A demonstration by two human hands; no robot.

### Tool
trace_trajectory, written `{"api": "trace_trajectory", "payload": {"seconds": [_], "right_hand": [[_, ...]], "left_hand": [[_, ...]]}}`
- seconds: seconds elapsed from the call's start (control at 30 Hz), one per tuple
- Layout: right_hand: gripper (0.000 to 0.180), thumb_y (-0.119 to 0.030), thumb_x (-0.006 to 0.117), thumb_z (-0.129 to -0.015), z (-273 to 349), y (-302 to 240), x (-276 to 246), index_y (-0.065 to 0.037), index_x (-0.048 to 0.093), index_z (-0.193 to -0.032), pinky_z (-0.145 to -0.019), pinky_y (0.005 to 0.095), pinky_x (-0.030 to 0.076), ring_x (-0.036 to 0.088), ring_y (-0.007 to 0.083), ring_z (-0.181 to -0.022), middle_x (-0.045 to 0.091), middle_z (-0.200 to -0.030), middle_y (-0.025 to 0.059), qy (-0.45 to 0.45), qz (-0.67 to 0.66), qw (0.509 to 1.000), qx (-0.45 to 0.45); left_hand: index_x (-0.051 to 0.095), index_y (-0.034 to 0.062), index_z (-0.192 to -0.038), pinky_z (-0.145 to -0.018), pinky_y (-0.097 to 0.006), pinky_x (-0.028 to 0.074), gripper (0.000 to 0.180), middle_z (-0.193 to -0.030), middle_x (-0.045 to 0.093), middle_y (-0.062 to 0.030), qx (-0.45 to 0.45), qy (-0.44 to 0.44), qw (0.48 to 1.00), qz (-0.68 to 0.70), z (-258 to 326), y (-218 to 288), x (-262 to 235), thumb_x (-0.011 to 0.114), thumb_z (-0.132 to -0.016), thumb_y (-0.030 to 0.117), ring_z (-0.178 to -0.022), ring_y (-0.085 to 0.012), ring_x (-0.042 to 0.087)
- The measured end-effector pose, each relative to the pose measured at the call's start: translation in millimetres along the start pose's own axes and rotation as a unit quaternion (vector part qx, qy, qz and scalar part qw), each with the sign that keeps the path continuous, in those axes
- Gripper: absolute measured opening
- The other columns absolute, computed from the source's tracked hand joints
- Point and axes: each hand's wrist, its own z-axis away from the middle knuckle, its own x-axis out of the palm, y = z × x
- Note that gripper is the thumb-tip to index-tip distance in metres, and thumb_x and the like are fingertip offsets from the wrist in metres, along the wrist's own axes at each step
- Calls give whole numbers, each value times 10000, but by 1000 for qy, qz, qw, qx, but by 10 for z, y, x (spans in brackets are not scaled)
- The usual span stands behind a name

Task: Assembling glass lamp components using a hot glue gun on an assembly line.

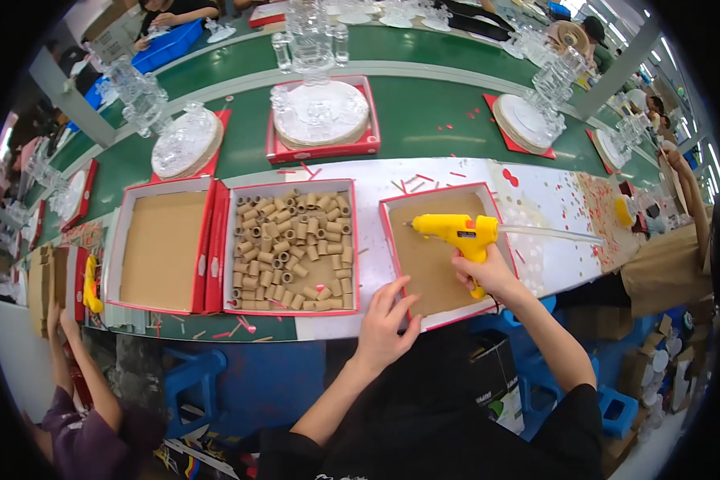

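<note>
My right hand (486, 274) grips a yellow hot glue gun (454, 228) by its handle, with a clear glue stick (548, 234) sticking out of its back end. The gun's nozzle points left, over a shallow red-edged box (424, 296) with a brown cardboard bottom. At that box's near left edge rests my left hand (387, 328), fingers spread and holding nothing. Left of it stands another box (355, 264) filled with short brown cardboard tubes (288, 248).
A brown-bottomed box (162, 252) lies far left, near another yellow glue gun (93, 286). Behind, clear plastic pieces on white discs (324, 112) stand in red boxes along the green table (424, 112). Co-workers' hands (62, 324) show at left. Blue stools (196, 384) stand below.
</note>
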Motion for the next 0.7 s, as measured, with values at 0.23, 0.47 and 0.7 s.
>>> {"api": "trace_trajectory", "payload": {"seconds": [0.23, 0.47, 0.7], "right_hand": [[116, -39, 601, -835, 87, 272, -117, -47, 507, -903, -378, 251, 388, 490, 120, -433, 504, -640, 14, 16, -10, 997, -74], [98, -28, 572, -834, 110, 319, -103, -35, 498, -897, -374, 264, 395, 494, 131, -424, 478, -558, 34, 15, -13, 999, -40], [115, -19, 595, -812, 164, 194, -104, -17, 513, -892, -408, 271, 427, 527, 143, -455, 500, -575, 39, 14, -18, 999, -39]], "left_hand": [[585, 26, -1076, -987, -429, 424, 304, -1300, 493, -182, 8, 5, 999, 31, 212, -84, 159, 639, -785, 94, -1181, -362, 497], [583, 41, -1090, -961, -401, 440, 280, -1352, 458, -142, 25, 13, 999, 18, 284, -50, 125, 630, -826, 122, -1180, -324, 494], [573, 38, -1093, -956, -396, 442, 282, -1363, 451, -139, 34, 13, 999, 17, 219, -83, 114, 628, -832, 127, -1173, -323, 499]]}}
